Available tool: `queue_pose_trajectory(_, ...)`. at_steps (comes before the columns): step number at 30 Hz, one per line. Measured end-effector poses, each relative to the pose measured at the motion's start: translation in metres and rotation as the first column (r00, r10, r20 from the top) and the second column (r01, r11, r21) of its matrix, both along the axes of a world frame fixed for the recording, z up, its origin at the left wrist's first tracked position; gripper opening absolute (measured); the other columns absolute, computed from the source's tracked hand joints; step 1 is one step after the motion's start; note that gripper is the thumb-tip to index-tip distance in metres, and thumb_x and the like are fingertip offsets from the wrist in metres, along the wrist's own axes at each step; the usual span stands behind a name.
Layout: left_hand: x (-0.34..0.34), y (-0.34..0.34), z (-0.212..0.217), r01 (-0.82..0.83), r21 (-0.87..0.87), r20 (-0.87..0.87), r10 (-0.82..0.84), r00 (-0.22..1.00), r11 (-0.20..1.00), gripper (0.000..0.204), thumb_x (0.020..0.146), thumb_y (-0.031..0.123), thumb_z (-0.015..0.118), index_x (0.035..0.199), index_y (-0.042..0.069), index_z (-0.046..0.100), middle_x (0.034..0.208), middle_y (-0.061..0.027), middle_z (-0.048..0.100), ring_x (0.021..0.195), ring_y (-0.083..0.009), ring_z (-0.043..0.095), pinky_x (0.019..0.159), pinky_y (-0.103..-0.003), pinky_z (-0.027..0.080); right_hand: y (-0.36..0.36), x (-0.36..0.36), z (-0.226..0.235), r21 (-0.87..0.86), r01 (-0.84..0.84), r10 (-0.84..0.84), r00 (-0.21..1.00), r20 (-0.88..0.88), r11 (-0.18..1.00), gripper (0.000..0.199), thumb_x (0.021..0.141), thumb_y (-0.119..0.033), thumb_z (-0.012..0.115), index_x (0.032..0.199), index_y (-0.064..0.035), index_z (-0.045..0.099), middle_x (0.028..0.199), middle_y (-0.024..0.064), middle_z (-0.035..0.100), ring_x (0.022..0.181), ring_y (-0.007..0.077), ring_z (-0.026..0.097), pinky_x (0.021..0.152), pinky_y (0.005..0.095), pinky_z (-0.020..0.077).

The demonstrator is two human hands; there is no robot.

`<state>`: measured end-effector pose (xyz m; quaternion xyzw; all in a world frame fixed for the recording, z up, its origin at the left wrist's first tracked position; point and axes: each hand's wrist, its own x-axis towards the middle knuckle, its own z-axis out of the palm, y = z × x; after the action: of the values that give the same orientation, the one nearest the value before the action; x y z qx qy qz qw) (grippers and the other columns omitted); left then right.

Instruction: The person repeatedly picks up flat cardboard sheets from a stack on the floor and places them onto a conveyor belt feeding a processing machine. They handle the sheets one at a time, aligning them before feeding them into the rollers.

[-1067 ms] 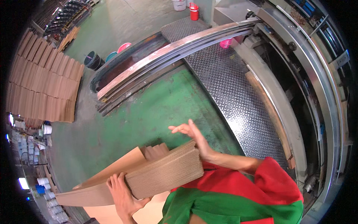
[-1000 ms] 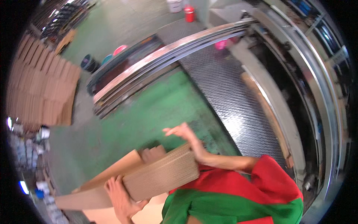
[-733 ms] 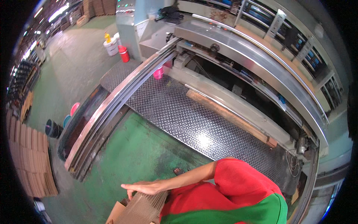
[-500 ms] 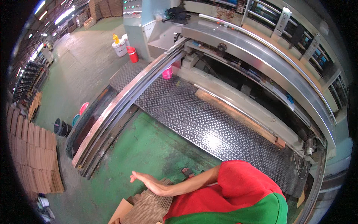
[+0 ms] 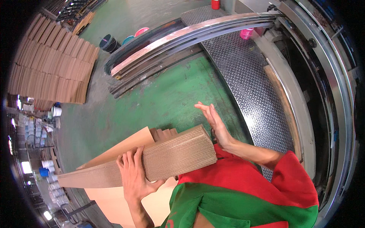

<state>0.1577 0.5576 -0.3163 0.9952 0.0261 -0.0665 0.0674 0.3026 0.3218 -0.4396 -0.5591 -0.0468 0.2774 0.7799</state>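
Note:
A thick bundle of corrugated cardboard sheets (image 5: 178, 152) is tilted on edge in front of me, its fluted edges facing up. My left hand (image 5: 134, 171) spans those edges, fingers over the far side and thumb on the near side, gripping the bundle. Beside the bundle's right end, my right hand (image 5: 218, 127) is raised with its fingers stretched out and holds nothing. Whether its palm touches the cardboard I cannot tell. Flat brown cardboard (image 5: 114, 150) shows behind the bundle, and a paler cardboard face (image 5: 118, 203) shows below it.
Tall cardboard stacks (image 5: 53, 60) stand at the far left. A metal rail (image 5: 190, 41) crosses the far side of the green floor (image 5: 163, 91). To the right lie a raised tread-plate step (image 5: 247, 79) and a long machine (image 5: 323, 76). A black bucket (image 5: 109, 43) stands beyond the rail.
The view has swung left and down, bringing the bundle and my left hand into full sight. My right hand has shifted from above the cardboard to beside the bundle's right end.

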Motion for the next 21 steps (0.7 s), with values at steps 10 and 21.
queue_pose_trajectory(10,-0.012,-0.007,-0.001,0.020,-0.003,0.033,-0.020,0.999,1.000,0.110,0.049,0.048,0.084,0.139,0.002,0.039,0.128,-0.0195,0.045,0.120,-0.0378,0.044,0.105,-0.056,0.028,0.003,-0.012,0.002,-0.128,-0.153,0.158,0.987,0.036,0.980,0.067,0.104,-0.058,0.019,0.147,-0.0111,0.041,0.165,0.0160,0.007,0.154,0.0251,-0.003,0.122,0.0447,0.0043)
queue_pose_trajectory(21,-0.005,-0.005,0.000,0.023,0.020,0.085,-0.024,0.996,1.000,0.106,0.051,0.050,0.083,0.137,0.003,0.041,0.124,-0.0178,0.047,0.116,-0.0362,0.046,0.103,-0.053,0.029,0.018,0.004,0.011,0.012,0.057,-0.055,0.988,-0.146,0.998,0.077,0.099,-0.067,0.027,0.145,-0.0078,0.044,0.163,0.0147,0.021,0.153,0.0264,0.010,0.121,0.0453,0.0067)
